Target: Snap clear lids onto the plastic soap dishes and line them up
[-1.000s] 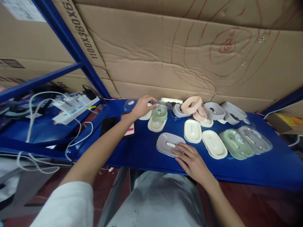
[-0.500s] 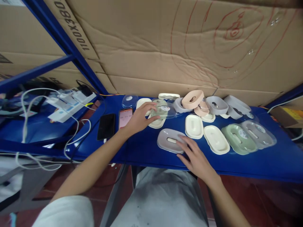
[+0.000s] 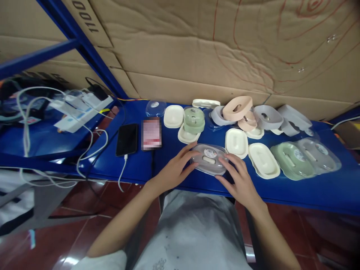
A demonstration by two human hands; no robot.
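Note:
A grey soap dish (image 3: 199,168) lies on the blue table in front of me, with a pale bar across its middle. Over it sits a clear plastic lid (image 3: 210,153) with a round sticker. My left hand (image 3: 180,168) grips the lid at its left edge, fingers and thumb curved around it. At the opposite end, my right hand (image 3: 237,178) has its fingers on the lid's rim and its thumb low at the dish's near edge. Whether the lid is fully seated cannot be made out. Just behind, a green soap dish (image 3: 194,122) rests partly on a cream tray (image 3: 185,137).
Cream trays (image 3: 236,143) and lidded dishes in green (image 3: 291,161) and grey (image 3: 323,153) lie to the right. Peach (image 3: 237,108) and grey rings (image 3: 268,118) are piled behind. Left are two phones (image 3: 126,139), another clear lid (image 3: 155,108) and a power strip (image 3: 81,114) with cables.
My left hand has brought the clear lid from the green dish at the back toward me, onto the grey dish. My right hand stays at the dish's right end. The view has shifted slightly.

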